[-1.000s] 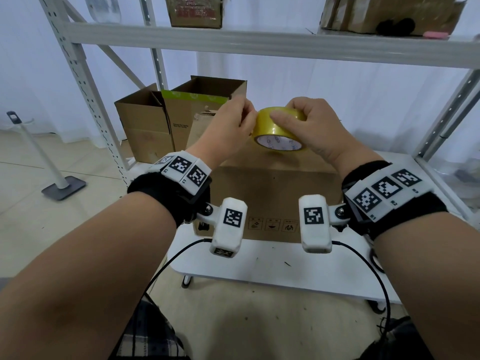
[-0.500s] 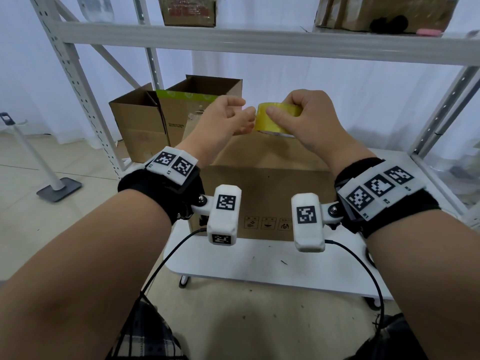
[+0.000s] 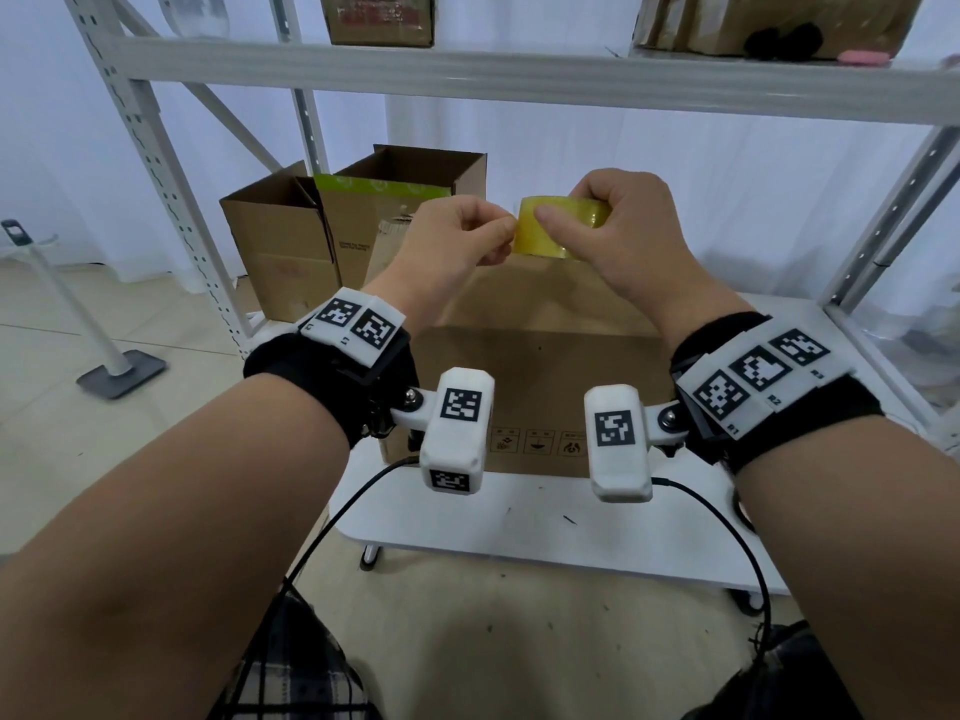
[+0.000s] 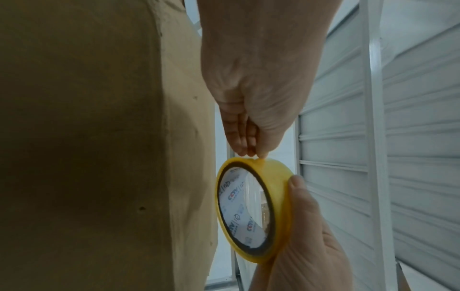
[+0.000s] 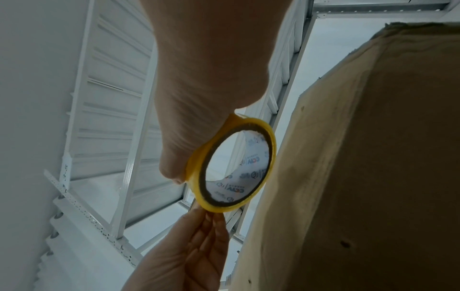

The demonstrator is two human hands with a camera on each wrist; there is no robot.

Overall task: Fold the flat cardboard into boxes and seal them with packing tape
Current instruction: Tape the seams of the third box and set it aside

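Note:
A yellow packing tape roll (image 3: 563,228) is held up above a closed brown cardboard box (image 3: 530,366) on the white table. My right hand (image 3: 576,205) grips the roll, thumb on its near face and fingers curled over the top. My left hand (image 3: 498,239) pinches the roll's outer layer at its left side. In the left wrist view the left fingertips (image 4: 248,151) meet on the rim of the tape roll (image 4: 278,196). In the right wrist view the tape roll (image 5: 271,149) shows its white printed core, next to the box (image 5: 361,177).
Two open cardboard boxes (image 3: 280,241) (image 3: 410,194) stand behind the closed one at the back left. A white metal rack (image 3: 519,70) spans overhead with boxes on its shelf, and its posts stand left and right. A lamp stand (image 3: 119,371) is on the floor at left.
The roll has turned from showing its core to edge-on. My left fingers have slid off its top and now pinch its left side. Both hands stay close together.

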